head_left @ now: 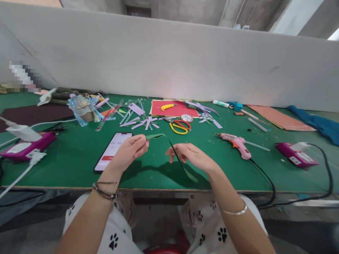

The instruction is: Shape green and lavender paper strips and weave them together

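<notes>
Pinching one end of a green paper strip (159,135) in the grip of the left hand (129,150), thumb pressed against forefinger. Holding the same strip further along in the grip of the right hand (192,155), fingers curled shut on it, palm down. Arching up between the two hands, then trailing down past the right hand towards the front edge of the desk (66,158), lifted off the green surface. Just beside the left hand, a phone (112,151) lying flat with its screen lit and digits showing. Beyond the hands, yellow-and-red scissors (180,127), near scattered purple paper strips (143,123) and a red sheet (174,110) with a yellow cutter (167,106) on it. Off to the right, well apart from the right hand, a pink glue gun (238,144) on its side, black cable running over the front edge. At the desk's two ends, a left magenta box (26,146) and a right magenta box (296,155), both cabled.
</notes>
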Action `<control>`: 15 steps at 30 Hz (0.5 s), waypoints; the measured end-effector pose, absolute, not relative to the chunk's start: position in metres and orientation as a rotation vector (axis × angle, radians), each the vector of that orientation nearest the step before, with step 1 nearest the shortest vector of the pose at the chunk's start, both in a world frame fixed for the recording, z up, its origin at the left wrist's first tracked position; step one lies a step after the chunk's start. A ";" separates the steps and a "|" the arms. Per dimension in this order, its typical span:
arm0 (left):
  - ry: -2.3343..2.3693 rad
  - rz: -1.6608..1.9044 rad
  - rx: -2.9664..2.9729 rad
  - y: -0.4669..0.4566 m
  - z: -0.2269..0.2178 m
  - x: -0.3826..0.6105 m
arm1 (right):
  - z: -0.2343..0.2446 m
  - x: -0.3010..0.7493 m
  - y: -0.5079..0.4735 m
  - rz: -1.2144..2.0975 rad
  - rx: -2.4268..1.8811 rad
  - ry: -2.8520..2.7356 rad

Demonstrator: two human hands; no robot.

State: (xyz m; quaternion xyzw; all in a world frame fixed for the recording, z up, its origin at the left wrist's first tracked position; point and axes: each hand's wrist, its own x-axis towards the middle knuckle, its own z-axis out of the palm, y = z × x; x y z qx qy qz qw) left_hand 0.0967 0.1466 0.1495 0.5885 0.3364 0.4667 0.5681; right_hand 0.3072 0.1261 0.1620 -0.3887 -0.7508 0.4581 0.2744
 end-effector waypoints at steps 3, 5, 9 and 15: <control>0.910 1.026 1.480 0.148 0.153 0.098 | 0.165 0.310 0.123 1.397 -0.995 -2.038; 1.016 1.107 1.550 0.150 0.155 0.092 | 0.166 0.313 0.123 1.407 -1.033 -1.979; 1.431 1.366 1.730 0.159 0.154 0.073 | 0.162 0.314 0.125 1.386 -1.061 -1.591; 2.145 0.771 2.230 0.166 0.141 0.058 | 0.159 0.308 0.131 1.403 -0.984 -1.249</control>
